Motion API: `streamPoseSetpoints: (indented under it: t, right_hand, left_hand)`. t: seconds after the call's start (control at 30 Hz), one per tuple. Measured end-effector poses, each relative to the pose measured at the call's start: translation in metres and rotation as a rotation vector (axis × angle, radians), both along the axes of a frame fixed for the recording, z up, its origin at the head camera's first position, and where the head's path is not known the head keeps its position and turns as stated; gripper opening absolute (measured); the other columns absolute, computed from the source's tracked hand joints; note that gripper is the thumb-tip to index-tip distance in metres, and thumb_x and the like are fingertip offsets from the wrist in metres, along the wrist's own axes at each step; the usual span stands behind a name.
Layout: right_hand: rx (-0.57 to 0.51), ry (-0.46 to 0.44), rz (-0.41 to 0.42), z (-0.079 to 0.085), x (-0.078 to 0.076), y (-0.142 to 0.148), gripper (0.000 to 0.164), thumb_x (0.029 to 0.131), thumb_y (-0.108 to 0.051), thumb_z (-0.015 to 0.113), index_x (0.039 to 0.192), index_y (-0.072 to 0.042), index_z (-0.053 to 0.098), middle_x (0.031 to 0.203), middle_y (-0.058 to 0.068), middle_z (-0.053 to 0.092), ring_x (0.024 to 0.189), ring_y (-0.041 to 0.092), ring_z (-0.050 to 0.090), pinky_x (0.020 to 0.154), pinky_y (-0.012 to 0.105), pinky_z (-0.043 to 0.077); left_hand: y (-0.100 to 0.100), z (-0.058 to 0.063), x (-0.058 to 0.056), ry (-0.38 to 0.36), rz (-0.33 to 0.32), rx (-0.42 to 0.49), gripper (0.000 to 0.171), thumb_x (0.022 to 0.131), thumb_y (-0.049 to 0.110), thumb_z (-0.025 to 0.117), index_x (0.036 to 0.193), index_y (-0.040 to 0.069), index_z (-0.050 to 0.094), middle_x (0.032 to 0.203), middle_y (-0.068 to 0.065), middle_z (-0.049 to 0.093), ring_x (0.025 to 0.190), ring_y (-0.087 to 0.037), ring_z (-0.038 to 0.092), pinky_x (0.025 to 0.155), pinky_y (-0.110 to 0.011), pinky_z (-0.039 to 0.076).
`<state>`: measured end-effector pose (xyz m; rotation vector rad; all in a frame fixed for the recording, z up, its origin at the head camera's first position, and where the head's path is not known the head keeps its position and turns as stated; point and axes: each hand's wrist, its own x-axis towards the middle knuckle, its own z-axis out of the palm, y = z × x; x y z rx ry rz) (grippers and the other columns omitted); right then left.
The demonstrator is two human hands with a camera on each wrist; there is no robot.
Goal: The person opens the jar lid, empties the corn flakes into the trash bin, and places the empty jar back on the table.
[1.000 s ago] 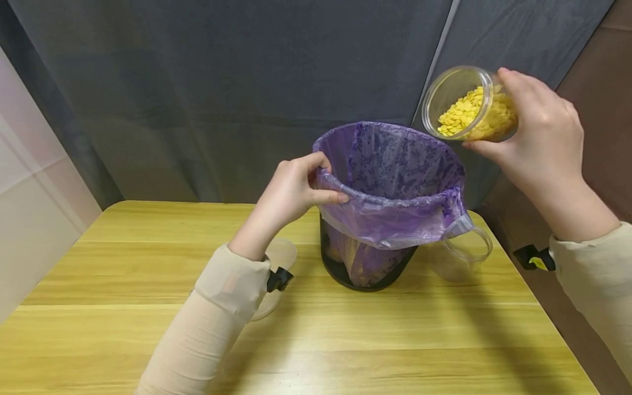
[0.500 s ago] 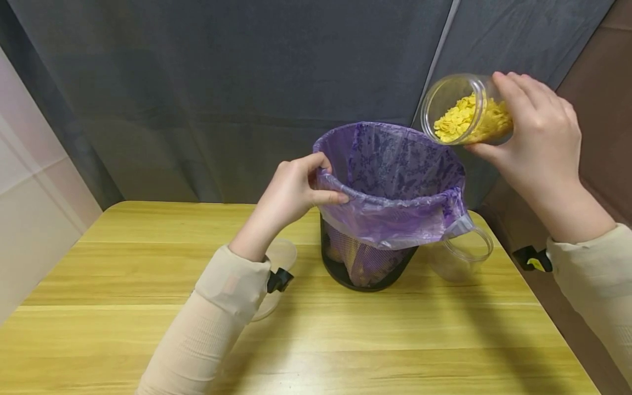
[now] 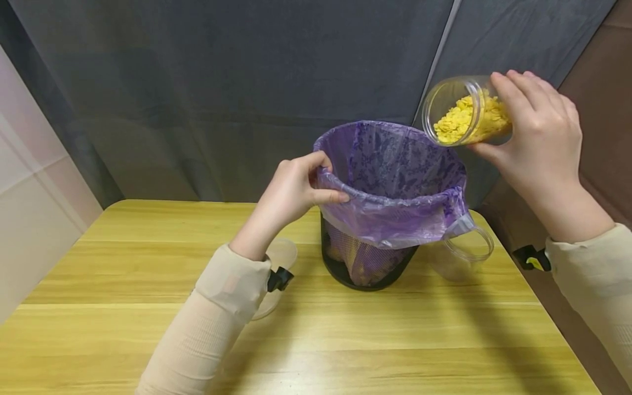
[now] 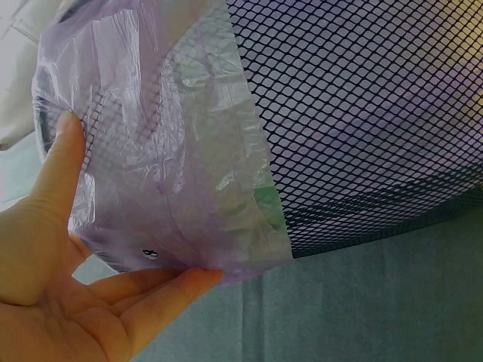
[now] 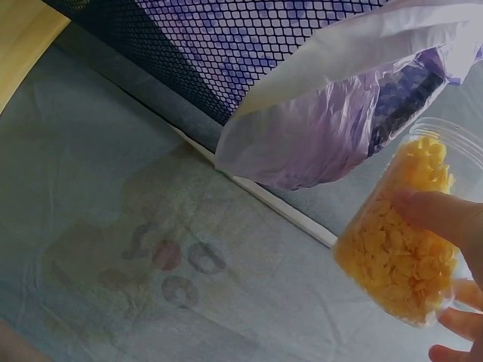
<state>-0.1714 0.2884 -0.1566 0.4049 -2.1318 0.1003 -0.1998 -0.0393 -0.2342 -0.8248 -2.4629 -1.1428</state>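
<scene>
A black mesh wastebasket [image 4: 362,113] stands on the table, lined with a purple bag [image 3: 390,219] folded over its rim. My left hand [image 3: 296,184] grips the left side of that rim, thumb outside on the bag; in the head view some of its fingers are hidden. Above the right side of the wastebasket, my right hand [image 3: 540,129] holds a clear jar [image 3: 450,93] by its body. The jar lies tipped on its side, its open mouth facing left over the rim. Yellow flakes [image 3: 456,119] rest along its lower wall, inside the mouth.
Another clear jar [image 3: 469,255], uncovered, stands on the table right of the wastebasket. Thin clear lids [image 3: 282,253] lie beside the left forearm, partly hidden by it. A grey curtain [image 3: 247,99] hangs behind the wooden table [image 3: 123,263].
My right hand and the jar have dipped slightly, and the flakes have shifted a little towards the mouth. My left hand stays in place on the rim.
</scene>
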Motion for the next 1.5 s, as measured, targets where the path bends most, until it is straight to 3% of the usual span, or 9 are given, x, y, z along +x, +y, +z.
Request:
streamPoseSetpoints:
  t: [1.03, 1.5]
  right_hand:
    - [0.065, 0.054, 0.022, -0.0021, 0.0002, -0.0018, 0.089, 0.057, -0.002, 0.091, 0.137, -0.011, 0.051, 0.140, 0.014, 0.048, 0.135, 0.028, 0.034, 0.105, 0.053, 0.026]
    - [0.035, 0.079, 0.041, -0.0043, 0.0000, -0.0024, 0.087, 0.056, 0.002, 0.089, 0.134, -0.012, 0.055, 0.139, 0.010, 0.050, 0.135, 0.026, 0.035, 0.105, 0.052, 0.025]
  left_hand:
    - [0.0008, 0.0008, 0.0009, -0.011, 0.006, -0.013, 0.039, 0.071, 0.031, 0.085, 0.088, 0.011, 0.057, 0.066, -0.004, 0.048, 0.059, -0.016, 0.042, 0.054, -0.031, 0.035]
    - [0.0006, 0.0028, 0.0022, -0.012, 0.006, -0.011, 0.039, 0.071, 0.031, 0.085, 0.088, 0.010, 0.057, 0.068, -0.005, 0.049, 0.060, -0.016, 0.042, 0.054, -0.031, 0.034]
